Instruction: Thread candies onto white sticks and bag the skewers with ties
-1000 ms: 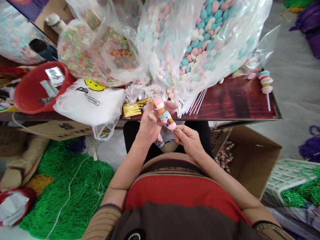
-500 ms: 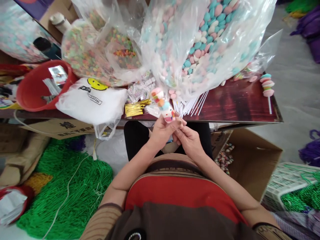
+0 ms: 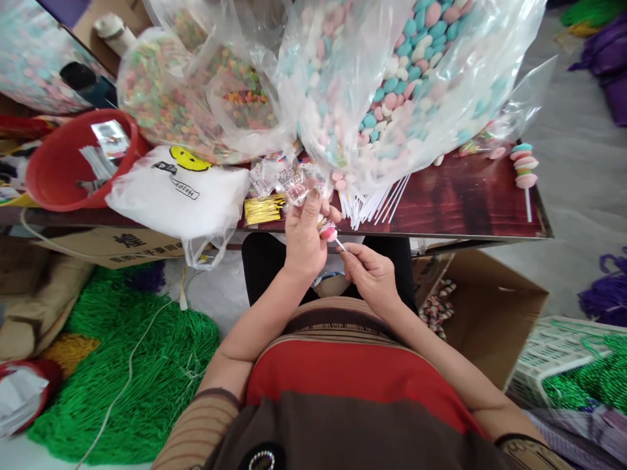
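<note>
Forearms [image 3: 257, 313] inward, right fingers [image 3: 362, 259] around stick [image 3: 339, 245]

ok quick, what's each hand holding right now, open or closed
Left hand: closed around the candy, partly hiding it.
Right hand: closed, fingertips pinching the candy's stick.

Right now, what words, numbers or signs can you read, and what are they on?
"Happy": on the white plastic bag, below a yellow smiley face.
Dark label on that bag: too blurred.
Characters on the left cardboard box: too blurred.
Marks on the right cardboard box: too blurred.
Any print on the card or small packets: too small.
</note>
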`<state>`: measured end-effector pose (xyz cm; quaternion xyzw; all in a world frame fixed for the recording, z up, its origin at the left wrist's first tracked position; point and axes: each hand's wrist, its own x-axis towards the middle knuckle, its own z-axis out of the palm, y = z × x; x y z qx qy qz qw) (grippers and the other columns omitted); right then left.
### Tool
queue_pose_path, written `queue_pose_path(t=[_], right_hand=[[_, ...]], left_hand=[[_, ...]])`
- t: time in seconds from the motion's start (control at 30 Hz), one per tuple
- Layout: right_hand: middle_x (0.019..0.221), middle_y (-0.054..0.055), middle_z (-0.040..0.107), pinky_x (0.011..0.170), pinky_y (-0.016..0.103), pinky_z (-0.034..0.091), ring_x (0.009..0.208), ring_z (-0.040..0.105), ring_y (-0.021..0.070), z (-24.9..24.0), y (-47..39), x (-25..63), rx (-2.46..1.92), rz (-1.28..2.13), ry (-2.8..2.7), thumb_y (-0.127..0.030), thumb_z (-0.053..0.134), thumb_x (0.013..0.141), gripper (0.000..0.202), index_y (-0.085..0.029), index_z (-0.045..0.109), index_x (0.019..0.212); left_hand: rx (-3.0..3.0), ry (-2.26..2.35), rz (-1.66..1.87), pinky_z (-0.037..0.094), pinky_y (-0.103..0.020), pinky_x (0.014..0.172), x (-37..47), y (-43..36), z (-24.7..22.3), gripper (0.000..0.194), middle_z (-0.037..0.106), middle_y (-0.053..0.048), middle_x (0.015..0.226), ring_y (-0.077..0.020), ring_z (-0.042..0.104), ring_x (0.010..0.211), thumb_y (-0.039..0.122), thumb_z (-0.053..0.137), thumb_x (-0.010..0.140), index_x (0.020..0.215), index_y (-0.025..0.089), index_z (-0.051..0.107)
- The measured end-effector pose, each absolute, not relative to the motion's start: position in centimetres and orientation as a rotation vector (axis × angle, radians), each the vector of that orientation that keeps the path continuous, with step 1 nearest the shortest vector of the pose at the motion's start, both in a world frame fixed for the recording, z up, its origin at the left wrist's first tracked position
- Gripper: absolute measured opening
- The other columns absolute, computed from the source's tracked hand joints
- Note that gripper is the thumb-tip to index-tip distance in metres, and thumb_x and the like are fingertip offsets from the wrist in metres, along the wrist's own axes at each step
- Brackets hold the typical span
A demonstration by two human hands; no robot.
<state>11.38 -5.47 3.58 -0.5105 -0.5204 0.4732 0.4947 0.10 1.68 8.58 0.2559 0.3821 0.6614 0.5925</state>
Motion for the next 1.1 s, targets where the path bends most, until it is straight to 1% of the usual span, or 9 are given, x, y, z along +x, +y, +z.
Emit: queue_pose_path(t=[0.17, 0.23, 0.37, 0.53, 0.6, 0.77, 0.83, 0.93, 1.1], right_hand=[[0.052, -0.007, 0.051, 0.048, 0.023, 0.039, 0.046, 0.044, 0.0086, 3.9, -5.3, 10.9, -1.242, 1.182, -1.262, -0.041, 0.062, 0.095, 0.023, -0.021, 0.073, 0.094], [0.052, -0.007, 0.050, 0.047, 0.023, 0.039, 0.045, 0.043, 0.0086, 4.0, -5.2, 10.9, -1.222, 1.245, -1.203, -0.047, 0.062, 0.096, 0.027, -0.021, 0.072, 0.095], [0.054, -0.007, 0.053, 0.046, 0.023, 0.040, 0.045, 0.044, 0.0089, 3.8, -4.6, 11.0, -1.191, 1.213, -1.134, -0.052, 0.064, 0.095, 0.031, -0.022, 0.070, 0.100], [0.064, -0.002, 0.066, 0.052, 0.025, 0.048, 0.051, 0.058, 0.0122, 3.3, -3.6, 11.5, -1.241, 1.023, -1.404, -0.044, 0.057, 0.100, 0.027, -0.022, 0.071, 0.105], [0.070, 0.001, 0.072, 0.057, 0.026, 0.052, 0.058, 0.065, 0.0139, 3.7, -3.4, 12.0, -1.245, 0.907, -1.598, -0.039, 0.055, 0.100, 0.025, -0.021, 0.073, 0.103], [0.096, 0.006, 0.081, 0.080, 0.031, 0.059, 0.084, 0.075, 0.0191, 6.4, -2.7, 13.8, -1.306, 0.439, -1.701, -0.035, 0.057, 0.101, 0.023, -0.023, 0.074, 0.111], [0.098, 0.006, 0.081, 0.083, 0.032, 0.060, 0.086, 0.076, 0.0193, 7.1, -1.9, 14.1, -1.336, 0.330, -1.702, -0.034, 0.058, 0.100, 0.021, -0.024, 0.074, 0.110], [0.100, 0.006, 0.082, 0.084, 0.032, 0.061, 0.090, 0.077, 0.0203, 7.1, -0.8, 13.9, -1.332, 0.266, -1.795, -0.031, 0.057, 0.100, 0.021, -0.024, 0.076, 0.105], [0.098, 0.006, 0.083, 0.082, 0.030, 0.060, 0.089, 0.078, 0.0202, 6.3, -0.2, 13.4, -1.384, 0.244, -1.810, -0.030, 0.057, 0.100, 0.022, -0.023, 0.078, 0.101]], left_hand=[[0.611, 0.941, 1.534, 0.051, -0.021, 0.062, 0.8, 0.8, 8.3, 0.032, 0.049, 0.007, 0.064, -0.0067, 0.055, 0.057, 0.056, 0.070, 0.091, 0.099, 0.025, 0.068], [0.678, 0.907, 1.481, 0.053, -0.022, 0.065, 0.4, 0.6, 8.2, 0.037, 0.055, 0.005, 0.068, -0.0077, 0.059, 0.061, 0.060, 0.070, 0.089, 0.099, 0.024, 0.068], [0.838, 0.821, 1.230, 0.054, -0.023, 0.069, -0.2, -0.3, 6.8, 0.049, 0.074, -0.002, 0.093, -0.0138, 0.070, 0.082, 0.063, 0.079, 0.079, 0.106, 0.023, 0.070], [0.860, 0.864, 1.110, 0.043, -0.021, 0.049, -0.1, -1.1, 5.3, 0.039, 0.077, -0.004, 0.088, -0.0091, 0.061, 0.058, 0.056, 0.074, 0.086, 0.101, 0.020, 0.072], [0.840, 0.900, 1.156, 0.045, -0.021, 0.051, -0.3, -0.8, 5.4, 0.037, 0.076, -0.003, 0.084, -0.0098, 0.063, 0.058, 0.054, 0.073, 0.088, 0.100, 0.020, 0.072], [0.896, 0.954, 1.247, 0.056, -0.025, 0.073, -1.0, 0.0, 5.8, 0.030, 0.068, 0.003, 0.065, -0.0151, 0.072, 0.076, 0.048, 0.078, 0.085, 0.098, 0.022, 0.071], [0.873, 0.943, 1.215, 0.052, -0.023, 0.061, -0.8, -0.1, 5.9, 0.035, 0.064, 0.006, 0.061, -0.0131, 0.069, 0.064, 0.047, 0.078, 0.083, 0.106, 0.023, 0.069], [0.811, 0.942, 1.147, 0.036, -0.021, 0.042, -0.3, -0.5, 6.0, 0.042, 0.055, 0.010, 0.053, -0.0093, 0.054, 0.044, 0.048, 0.078, 0.083, 0.114, 0.023, 0.064], [0.801, 0.939, 1.142, 0.032, -0.022, 0.039, 0.2, -0.9, 5.8, 0.047, 0.047, 0.012, 0.053, -0.0067, 0.041, 0.039, 0.049, 0.077, 0.085, 0.122, 0.025, 0.062]])
